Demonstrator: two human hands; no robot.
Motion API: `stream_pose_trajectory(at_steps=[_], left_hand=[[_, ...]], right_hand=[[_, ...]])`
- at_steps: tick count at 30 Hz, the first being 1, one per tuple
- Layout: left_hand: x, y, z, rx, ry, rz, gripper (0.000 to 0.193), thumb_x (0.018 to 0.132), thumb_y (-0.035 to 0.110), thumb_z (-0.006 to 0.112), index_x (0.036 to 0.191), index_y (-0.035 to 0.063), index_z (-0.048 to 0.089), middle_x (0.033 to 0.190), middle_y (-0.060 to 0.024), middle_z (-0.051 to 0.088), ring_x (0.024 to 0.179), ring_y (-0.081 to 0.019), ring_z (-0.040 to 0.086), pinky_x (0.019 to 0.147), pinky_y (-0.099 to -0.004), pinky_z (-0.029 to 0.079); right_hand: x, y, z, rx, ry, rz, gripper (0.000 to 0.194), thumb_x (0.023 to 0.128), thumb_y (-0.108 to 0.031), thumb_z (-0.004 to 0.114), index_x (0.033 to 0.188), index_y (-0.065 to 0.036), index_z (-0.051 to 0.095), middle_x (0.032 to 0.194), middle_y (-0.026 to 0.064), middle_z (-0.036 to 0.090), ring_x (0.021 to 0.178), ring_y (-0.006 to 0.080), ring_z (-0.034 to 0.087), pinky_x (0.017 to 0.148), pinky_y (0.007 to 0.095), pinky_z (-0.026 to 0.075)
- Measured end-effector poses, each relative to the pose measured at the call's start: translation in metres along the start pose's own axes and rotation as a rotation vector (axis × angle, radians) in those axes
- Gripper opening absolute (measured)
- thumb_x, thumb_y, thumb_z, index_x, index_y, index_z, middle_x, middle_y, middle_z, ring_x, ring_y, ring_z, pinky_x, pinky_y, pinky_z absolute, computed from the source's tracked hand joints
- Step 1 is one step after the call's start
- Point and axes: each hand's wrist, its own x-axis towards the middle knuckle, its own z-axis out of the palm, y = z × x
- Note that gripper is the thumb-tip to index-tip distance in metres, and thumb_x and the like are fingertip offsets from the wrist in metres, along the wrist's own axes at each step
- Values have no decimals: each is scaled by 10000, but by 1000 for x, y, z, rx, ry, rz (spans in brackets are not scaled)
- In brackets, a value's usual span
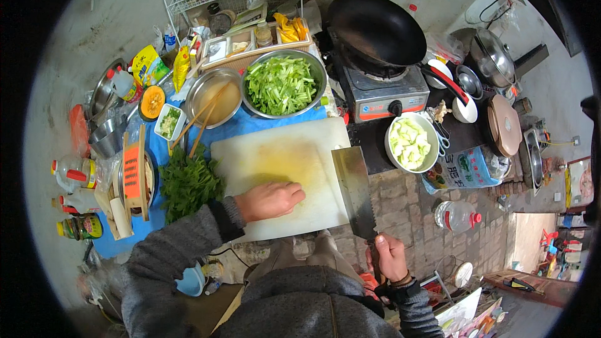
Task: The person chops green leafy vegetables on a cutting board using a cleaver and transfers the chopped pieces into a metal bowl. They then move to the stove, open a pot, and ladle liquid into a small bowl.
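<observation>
My right hand (391, 258) grips the dark handle of a cleaver (354, 188). Its wide blade points away from me, at the right edge of a white plastic cutting board (235, 152). Over the board's stained middle is my left hand (272, 201), fingers curled together, with nothing visible in them. A bunch of leafy greens (190, 188) lies left of the board, near my left sleeve. Beyond the board stands a steel bowl (320, 96) full of chopped green stalks (281, 85). Right of the board, a white bowl (392, 162) holds pale green slices (409, 143).
A black wok (375, 28) rests on a gas stove (389, 91), its red-and-black handle (448, 85) reaching rightward. Wooden chopsticks (206, 115) lean across a steel basin (191, 89) of cloudy liquid. A halved pumpkin (152, 102) and small dish (169, 123) stand left. A plastic jug (455, 217) is on the brick floor.
</observation>
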Motion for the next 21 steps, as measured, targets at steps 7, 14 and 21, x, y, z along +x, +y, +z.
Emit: stream_pose_trajectory(at_steps=[7,14,21], left_hand=[[38,-14,0,70,-177,103,118,789,63,524,878,13,465,872,-131,491,788,-314,572,671,-420,493],[42,-12,14,273,-205,160,98,776,81,522,838,19,476,765,-137,507,662,-317,590,567,-430,498],[50,-46,-38,-18,307,-31,145,777,96,543,895,19,508,824,-150,544,757,-351,579,662,-414,496]], right_hand=[[-4,-7,-1,-2,29,35,362,1001,-264,434,752,-7,487,559,52,518,441,111,483,408,266,390],[3,-11,2,-7,31,30,358,1002,-266,429,788,8,512,557,52,521,437,108,479,404,266,384],[8,-27,20,140,53,63,382,1007,-302,401,848,16,543,559,62,527,427,118,487,407,263,389]])
